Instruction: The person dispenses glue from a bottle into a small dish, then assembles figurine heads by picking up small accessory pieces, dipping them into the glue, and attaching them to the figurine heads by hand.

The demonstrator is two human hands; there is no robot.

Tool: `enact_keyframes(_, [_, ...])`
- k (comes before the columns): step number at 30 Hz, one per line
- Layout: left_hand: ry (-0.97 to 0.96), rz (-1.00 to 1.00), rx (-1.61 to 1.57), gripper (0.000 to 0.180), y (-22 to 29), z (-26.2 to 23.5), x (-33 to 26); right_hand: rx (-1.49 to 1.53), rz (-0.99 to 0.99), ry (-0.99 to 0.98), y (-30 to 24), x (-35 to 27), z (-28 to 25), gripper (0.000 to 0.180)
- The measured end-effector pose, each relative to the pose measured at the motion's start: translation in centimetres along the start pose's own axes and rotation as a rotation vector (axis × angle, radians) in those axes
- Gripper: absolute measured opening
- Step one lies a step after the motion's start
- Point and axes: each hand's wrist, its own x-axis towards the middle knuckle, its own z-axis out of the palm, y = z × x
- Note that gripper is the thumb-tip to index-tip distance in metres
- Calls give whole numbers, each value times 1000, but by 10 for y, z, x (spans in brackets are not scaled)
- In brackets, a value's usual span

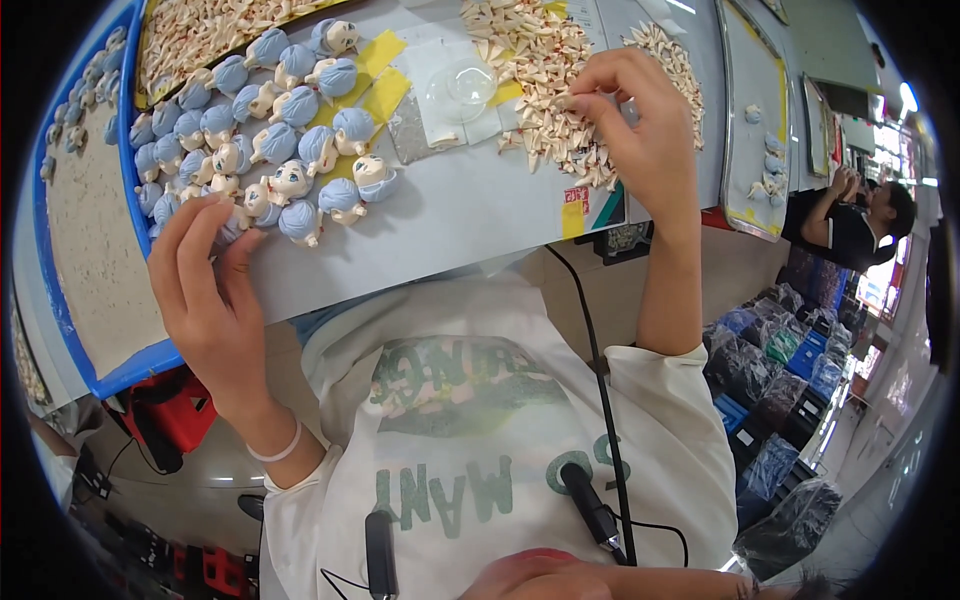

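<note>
At the left of the table, my left hand [205, 290] has its thumb and fingers closed around a small blue-haired doll head [234, 228] at the near edge of a cluster. Several similar doll heads [290, 180], with pale faces and painted eyes, lie close together there. My right hand [645, 140] reaches over a pile of small cream pointed pieces [540, 60]. Its thumb and index finger pinch together on one such piece, mostly hidden by the fingertips. Between the hands sits a clear round dish [468, 82] on a pale square, with yellow tape [385, 95] beside it.
A blue-rimmed tray [75, 310] with more heads stands at far left. Another tray [230, 20] of cream pieces lies at the back. A black cable [590, 350] hangs before my shirt. At right are a tray [755, 150], plastic-wrapped bins [775, 400] and another person [850, 220].
</note>
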Motion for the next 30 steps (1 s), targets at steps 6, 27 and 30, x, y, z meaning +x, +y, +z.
enact_keyframes(6, [75, 25, -41, 27, -5, 0, 0, 256, 106, 124, 2, -8, -2, 2])
enact_keyframes(27, [-135, -481, -1545, 33, 44, 13, -10, 684, 272, 223, -25, -16, -5, 15])
enact_keyframes(30, [-137, -402, -1605, 32, 39, 19, -14, 747, 276, 219, -29, -14, -3, 15])
